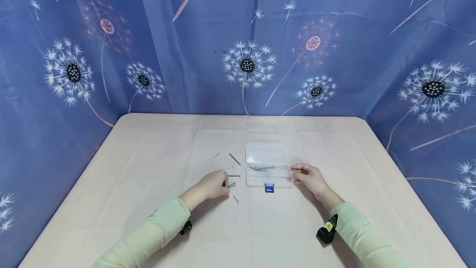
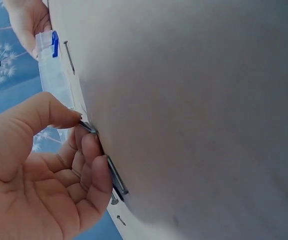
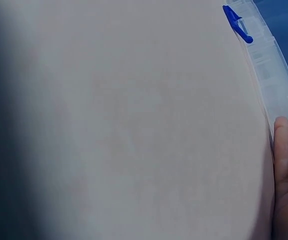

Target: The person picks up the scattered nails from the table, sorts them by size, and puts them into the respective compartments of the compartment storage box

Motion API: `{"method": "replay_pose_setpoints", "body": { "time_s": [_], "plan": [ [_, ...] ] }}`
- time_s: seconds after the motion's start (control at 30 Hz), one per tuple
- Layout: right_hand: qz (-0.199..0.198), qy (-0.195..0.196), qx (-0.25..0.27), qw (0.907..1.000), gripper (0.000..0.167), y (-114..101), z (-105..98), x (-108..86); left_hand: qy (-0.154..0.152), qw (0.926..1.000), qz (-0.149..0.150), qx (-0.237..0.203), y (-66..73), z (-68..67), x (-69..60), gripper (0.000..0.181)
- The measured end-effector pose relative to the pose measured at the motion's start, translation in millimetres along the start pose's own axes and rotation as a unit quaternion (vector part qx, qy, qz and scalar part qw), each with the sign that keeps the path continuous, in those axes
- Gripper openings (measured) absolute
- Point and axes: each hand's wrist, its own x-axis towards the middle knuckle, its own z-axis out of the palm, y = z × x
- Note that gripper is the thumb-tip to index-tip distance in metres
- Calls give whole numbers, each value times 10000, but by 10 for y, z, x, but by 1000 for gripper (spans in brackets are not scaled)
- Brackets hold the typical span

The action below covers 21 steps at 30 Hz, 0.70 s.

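My left hand [image 1: 213,184] is low over the table among loose nails. Between its thumb and index fingertip it pinches a small metal nail [image 2: 87,126]. Just under its other fingers lies a thicker nail [image 2: 116,175]. A clear plastic box [image 1: 267,156] with a blue latch [image 1: 269,187] lies with its lid opened back. Several nails [image 1: 262,168] are inside it. My right hand [image 1: 310,180] touches the box's right side with its fingertips; in the right wrist view its fingers [image 3: 283,150] lie along the box's wall, and part of the hand is out of frame.
More loose nails lie left of the box: a long dark nail [image 1: 235,159], a tiny nail [image 1: 216,155] farther back and a short nail [image 1: 236,199] nearer the front. A pale cloth covers the table [image 1: 156,144]. Blue patterned curtains [image 1: 201,53] stand behind and at both sides.
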Motion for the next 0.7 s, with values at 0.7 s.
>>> {"method": "replay_pose_setpoints", "body": {
  "time_s": [0.7],
  "plan": [
    [-69,60,59,9999,38,27,-17,25,5,9731,397,-2269,-26,-161,119,9]
  ]
}}
